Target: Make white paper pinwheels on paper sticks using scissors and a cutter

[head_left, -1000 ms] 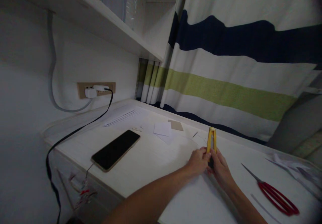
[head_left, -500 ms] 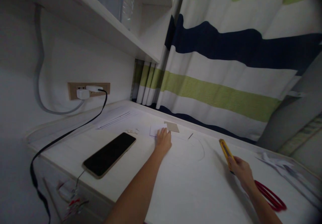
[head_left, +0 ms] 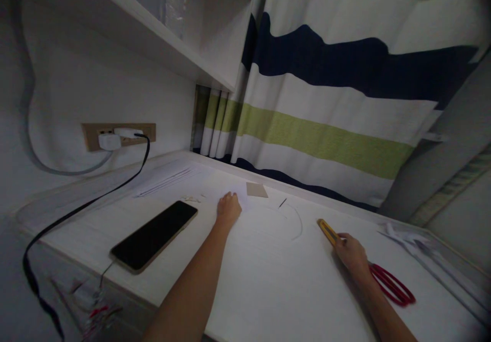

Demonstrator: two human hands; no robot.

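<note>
My left hand [head_left: 228,208] reaches to the back of the white desk [head_left: 276,275], fingers curled down over white paper slips that it mostly hides; a tan card [head_left: 257,190] lies just right of it. Whether it grips anything I cannot make out. My right hand [head_left: 351,254] is closed on the rear end of a yellow utility knife [head_left: 327,230], which lies low along the desk, pointing away to the upper left. Red-handled scissors [head_left: 391,283] lie on the desk right behind that hand. A large white sheet with a curved cut [head_left: 297,224] lies between my hands.
A black phone [head_left: 154,235] lies face up at the left, on a cable. A black cord [head_left: 88,204] runs to a wall socket [head_left: 118,135]. Thin white sheets [head_left: 164,178] lie at the back left, paper scraps [head_left: 410,237] at the far right. A striped curtain [head_left: 326,106] hangs behind; a shelf [head_left: 153,29] overhangs.
My hands, joined on the upright knife a second ago, have parted. The left went out to the paper slips at the back; the right lowered the knife toward the desk near the scissors.
</note>
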